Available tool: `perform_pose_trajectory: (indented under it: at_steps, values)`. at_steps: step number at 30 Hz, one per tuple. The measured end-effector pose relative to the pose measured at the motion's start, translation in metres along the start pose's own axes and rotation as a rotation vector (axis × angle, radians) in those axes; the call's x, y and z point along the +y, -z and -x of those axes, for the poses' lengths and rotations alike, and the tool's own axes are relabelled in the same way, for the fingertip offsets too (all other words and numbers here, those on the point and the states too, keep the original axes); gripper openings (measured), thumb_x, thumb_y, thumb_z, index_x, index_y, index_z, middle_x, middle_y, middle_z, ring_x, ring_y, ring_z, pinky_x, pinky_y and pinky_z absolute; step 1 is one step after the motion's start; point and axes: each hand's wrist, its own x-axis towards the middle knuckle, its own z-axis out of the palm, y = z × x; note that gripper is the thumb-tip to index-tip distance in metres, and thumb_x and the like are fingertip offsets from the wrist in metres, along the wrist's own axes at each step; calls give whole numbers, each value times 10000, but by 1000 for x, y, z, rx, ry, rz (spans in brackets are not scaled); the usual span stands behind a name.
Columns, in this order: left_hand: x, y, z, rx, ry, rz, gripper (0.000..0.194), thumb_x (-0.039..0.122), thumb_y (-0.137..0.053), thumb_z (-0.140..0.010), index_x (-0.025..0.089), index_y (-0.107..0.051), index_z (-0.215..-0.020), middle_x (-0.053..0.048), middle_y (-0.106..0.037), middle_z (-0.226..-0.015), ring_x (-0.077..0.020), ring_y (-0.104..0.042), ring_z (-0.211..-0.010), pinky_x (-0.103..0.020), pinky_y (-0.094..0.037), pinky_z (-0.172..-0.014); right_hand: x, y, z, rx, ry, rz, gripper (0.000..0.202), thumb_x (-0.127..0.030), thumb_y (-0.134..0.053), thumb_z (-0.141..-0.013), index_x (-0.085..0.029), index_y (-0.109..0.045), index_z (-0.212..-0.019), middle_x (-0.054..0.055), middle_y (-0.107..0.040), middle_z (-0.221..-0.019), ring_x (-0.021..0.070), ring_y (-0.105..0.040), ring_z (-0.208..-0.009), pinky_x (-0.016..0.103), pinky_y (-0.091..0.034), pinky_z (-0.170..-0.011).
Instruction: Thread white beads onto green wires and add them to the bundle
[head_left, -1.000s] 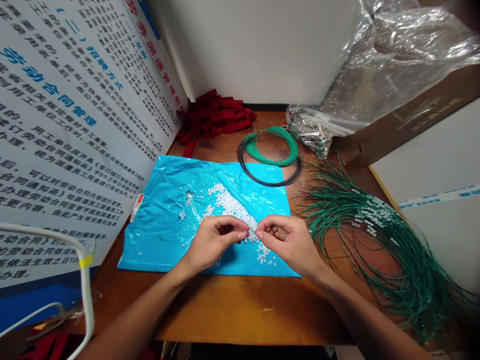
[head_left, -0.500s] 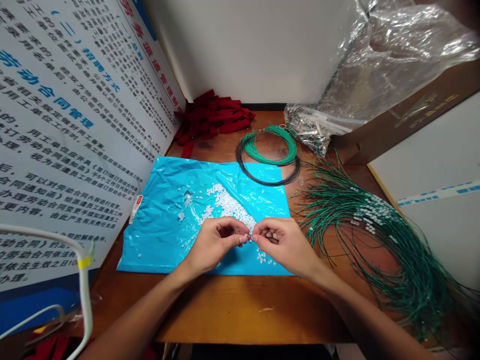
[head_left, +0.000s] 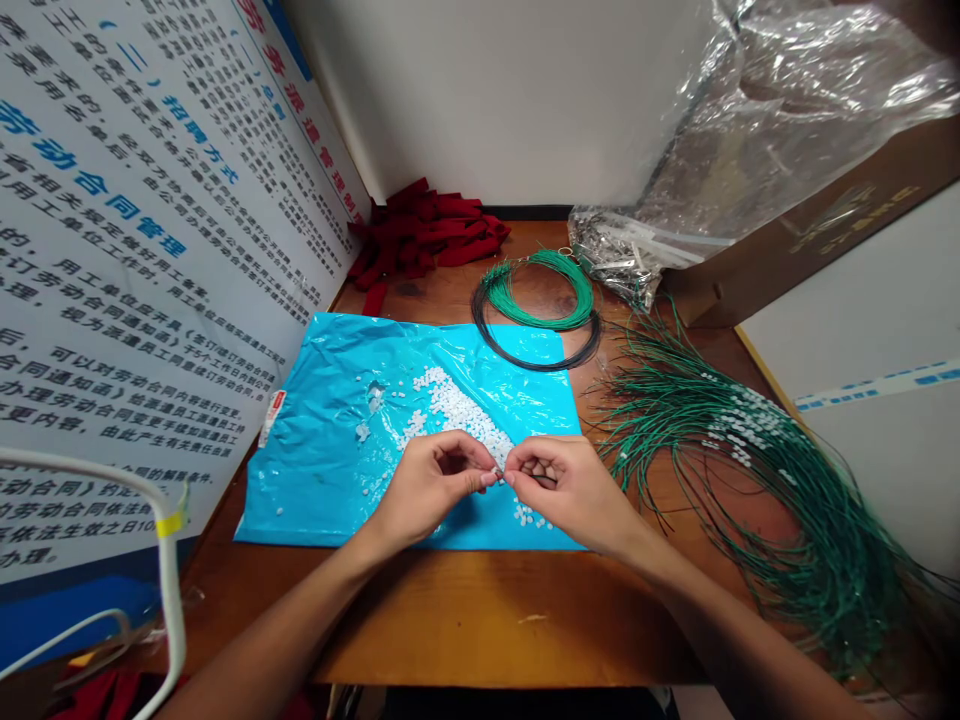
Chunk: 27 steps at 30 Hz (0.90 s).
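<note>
Over a blue plastic sheet or bag [head_left: 315,455], my two hands meet fingertip to fingertip. My left hand [head_left: 424,490] is closed in a pinch on a tiny white piece, mostly covered by its thumb and finger. My right hand [head_left: 570,492] pinches right beside it, and a short dark stretch of wire [head_left: 546,481] shows under its curled fingers. Whether the wire passes through the white piece I cannot tell. Just behind the hands lies a heap of small white beads [head_left: 457,405], with several more scattered near my right wrist.
Right of the sheet lies a large bundle of green wires [head_left: 832,560] carrying white beads. A green coil [head_left: 581,295] and a black coil [head_left: 517,362] overlap the sheet's far corner. Red cloth strips [head_left: 435,235], a clear bag of metal parts [head_left: 611,245] and a cardboard box [head_left: 720,285] stand behind.
My fingertips shift very slightly at the pinch, the left thumb and finger edging a little. Everything else stays where it was.
</note>
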Motion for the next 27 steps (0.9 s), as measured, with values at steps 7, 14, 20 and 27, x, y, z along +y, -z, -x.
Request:
perform_pose_trajectory:
  at_steps: [7, 14, 20, 27]
  values:
    - [0, 0, 0, 13, 6, -34, 65, 143, -740, -679, 126, -692, -719, -34, -697, -720, -125, -611, -658, -221, -489, -624, -1, 1, 1, 5, 25, 40, 92, -117, -573, -769, -141, -630, -700, -14, -558, -605, 77, -458, -533, 186, -346, -470]
    - [3, -1, 1, 27, 21, -44, 57, 135, -739, -666, 125, -697, -703, -36, -699, -701, -129, -609, -630, -229, -493, -604, -2, 0, 1, 23, 85, 67, 90, -98, -578, -762, -144, -624, -700, -12, -581, -625, 78, -496, -554, 177, -376, -496]
    - [4, -2, 1, 26, 31, -47, 57, 132, -735, -665, 117, -685, -688, -38, -690, -687, -127, -605, -615, -227, -487, -589, -4, 1, 1, 11, 124, 101, 105, -80, -567, -764, -148, -625, -709, -6, -603, -650, 87, -518, -577, 189, -395, -530]
    - [2, -5, 2, 50, -13, -18, 191, 165, -742, -689, 139, -613, -827, -43, -703, -746, -169, -669, -715, -248, -514, -646, -3, 3, 1, -24, 92, 92, 101, -109, -570, -778, -153, -630, -710, 1, -607, -659, 96, -510, -580, 199, -389, -521]
